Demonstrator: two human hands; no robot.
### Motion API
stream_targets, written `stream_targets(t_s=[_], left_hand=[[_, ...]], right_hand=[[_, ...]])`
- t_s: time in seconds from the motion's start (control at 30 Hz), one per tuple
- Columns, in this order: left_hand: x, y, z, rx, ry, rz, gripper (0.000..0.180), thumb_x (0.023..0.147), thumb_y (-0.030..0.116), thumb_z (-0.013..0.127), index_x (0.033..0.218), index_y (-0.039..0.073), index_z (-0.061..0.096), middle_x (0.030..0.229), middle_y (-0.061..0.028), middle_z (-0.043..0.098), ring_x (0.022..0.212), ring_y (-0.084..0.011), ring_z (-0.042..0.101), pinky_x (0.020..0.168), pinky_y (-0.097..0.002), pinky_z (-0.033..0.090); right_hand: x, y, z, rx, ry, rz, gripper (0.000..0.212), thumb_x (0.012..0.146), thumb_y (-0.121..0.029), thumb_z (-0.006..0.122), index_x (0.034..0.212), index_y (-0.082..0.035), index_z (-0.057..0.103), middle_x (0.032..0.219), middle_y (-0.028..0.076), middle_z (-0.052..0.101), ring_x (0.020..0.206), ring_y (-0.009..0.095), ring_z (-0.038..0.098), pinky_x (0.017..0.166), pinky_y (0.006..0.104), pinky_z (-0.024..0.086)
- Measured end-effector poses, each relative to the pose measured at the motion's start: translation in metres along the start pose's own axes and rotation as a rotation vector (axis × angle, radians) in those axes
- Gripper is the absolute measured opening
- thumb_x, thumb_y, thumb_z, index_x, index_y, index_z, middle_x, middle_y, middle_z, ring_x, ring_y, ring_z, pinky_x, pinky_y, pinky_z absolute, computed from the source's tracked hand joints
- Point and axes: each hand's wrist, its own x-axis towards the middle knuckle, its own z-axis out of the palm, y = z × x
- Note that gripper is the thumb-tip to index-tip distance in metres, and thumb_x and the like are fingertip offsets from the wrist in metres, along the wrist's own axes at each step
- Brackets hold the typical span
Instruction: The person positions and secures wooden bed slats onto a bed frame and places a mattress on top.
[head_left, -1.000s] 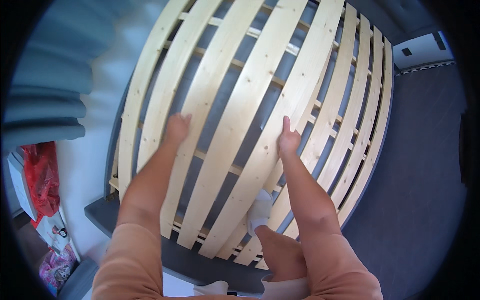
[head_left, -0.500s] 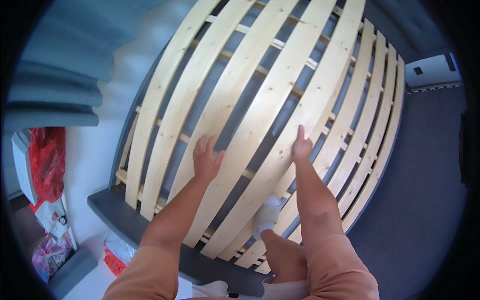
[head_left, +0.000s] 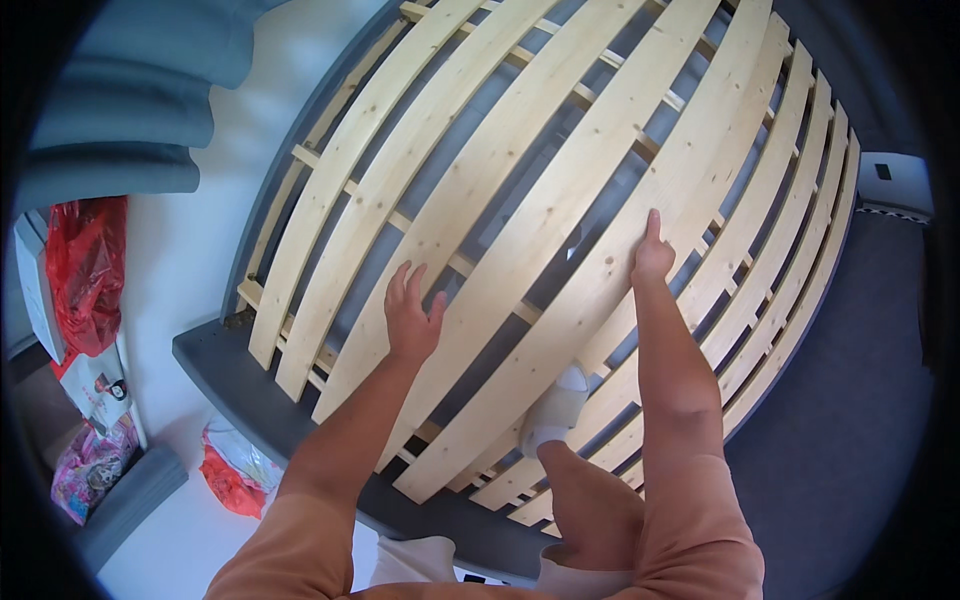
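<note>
A row of pale wooden bed slats (head_left: 552, 235) lies across the grey bed frame (head_left: 235, 365). My left hand (head_left: 412, 315) is over one of the slats left of the middle, its fingers spread and holding nothing. Whether its fingertips touch the wood, I cannot tell. My right hand (head_left: 654, 258) is closed on the right edge of a wide slat (head_left: 610, 270), with one digit stretched along its top and the other fingers hidden at the edge. This slat partly overlaps another slat (head_left: 765, 90) to its right.
My foot in a pale slipper (head_left: 557, 408) rests on the slats between my arms. At the left are a blue-grey curtain (head_left: 130, 120), a red plastic bag (head_left: 88, 270) and more bags (head_left: 235, 465) by the white wall. A dark grey surface (head_left: 830, 400) extends along the right.
My right hand has moved right and farther away, with the slat it grips shifting right. My left hand stays spread over its slat. The whole view has also shifted slightly.
</note>
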Motion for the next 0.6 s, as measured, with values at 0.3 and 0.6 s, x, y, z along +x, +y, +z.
stream_targets(t_s=[0.3, 0.6], left_hand=[[0.002, 0.014, -0.003, -0.010, -0.120, -0.006, 0.046, 0.081, 0.025, 0.061, 0.120, 0.006, 0.047, 0.125, -0.0200, 0.041, 0.116, -0.0373, 0.039, 0.096, -0.0472, 0.032], [-0.004, -0.003, 0.018, 0.024, -0.062, 0.055, 0.043, 0.080, 0.019, 0.061, 0.118, 0.004, 0.048, 0.125, -0.0208, 0.042, 0.114, -0.0386, 0.040, 0.096, -0.0474, 0.032]], right_hand=[[0.002, -0.007, 0.009, -0.303, -0.055, 0.101, 0.081, 0.077, -0.063, 0.053, 0.097, 0.016, 0.058, 0.100, 0.027, 0.060, 0.097, 0.035, 0.058, 0.087, 0.0349, 0.043], [0.036, 0.024, 0.011, -0.821, -0.404, 0.009, 0.081, 0.084, -0.066, 0.030, 0.094, 0.008, 0.064, 0.100, 0.030, 0.059, 0.101, 0.037, 0.056, 0.091, 0.0373, 0.041]])
